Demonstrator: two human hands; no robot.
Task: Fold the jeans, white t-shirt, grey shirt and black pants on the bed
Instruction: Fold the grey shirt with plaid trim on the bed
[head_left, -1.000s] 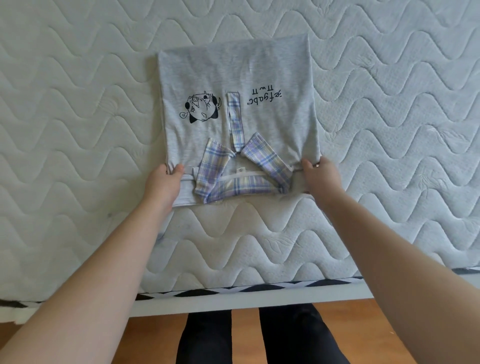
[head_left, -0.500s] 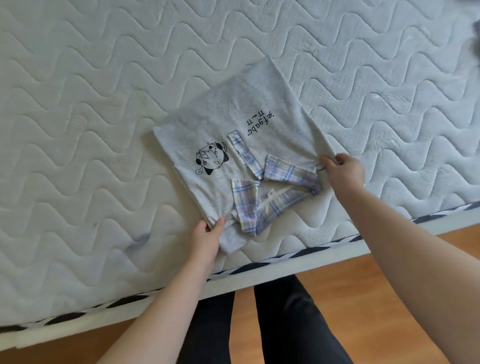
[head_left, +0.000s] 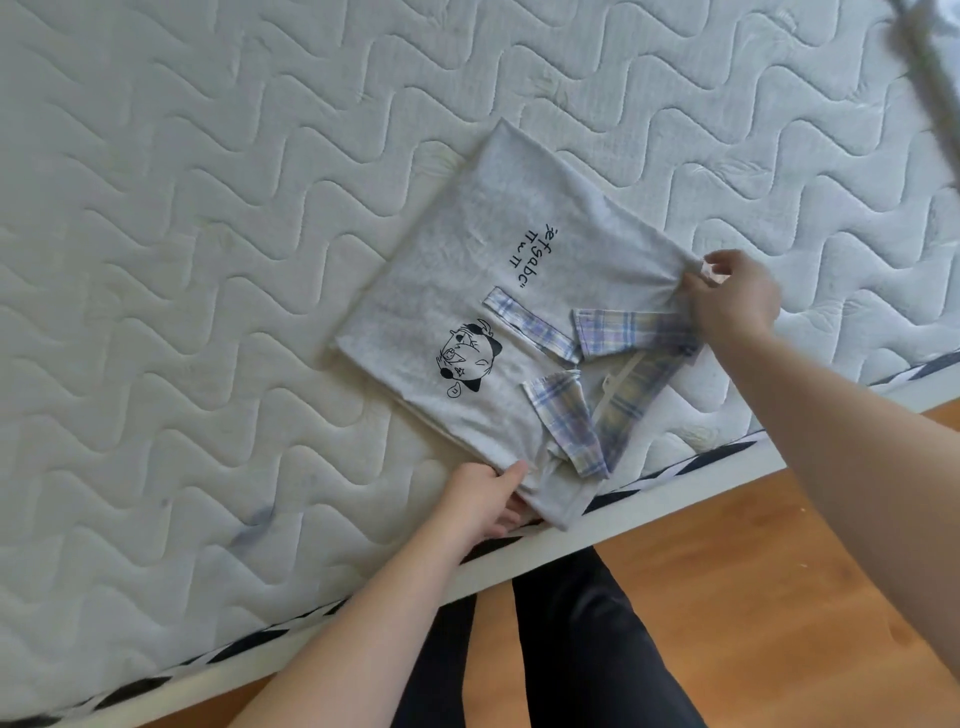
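The grey shirt (head_left: 488, 270) lies folded into a rough square on the quilted mattress (head_left: 182, 260), turned at an angle, with its plaid collar toward the bed's near edge and a black cartoon print and lettering facing up. My left hand (head_left: 485, 501) grips the shirt's near corner, thumb on top and fingers under the cloth. At the shirt's right corner, beside the collar, my right hand (head_left: 732, 296) pinches the fabric.
The bed's striped edge and white frame (head_left: 519, 556) run diagonally below the shirt. Beyond it are wooden floor (head_left: 753, 597) and my dark-trousered legs (head_left: 550, 654). A blurred grey item (head_left: 930, 62) shows at the top right corner.
The folded shirt has been turned and dragged right, toward the bed's edge. Both hands kept their grip on its near corners while the view swung to the right.
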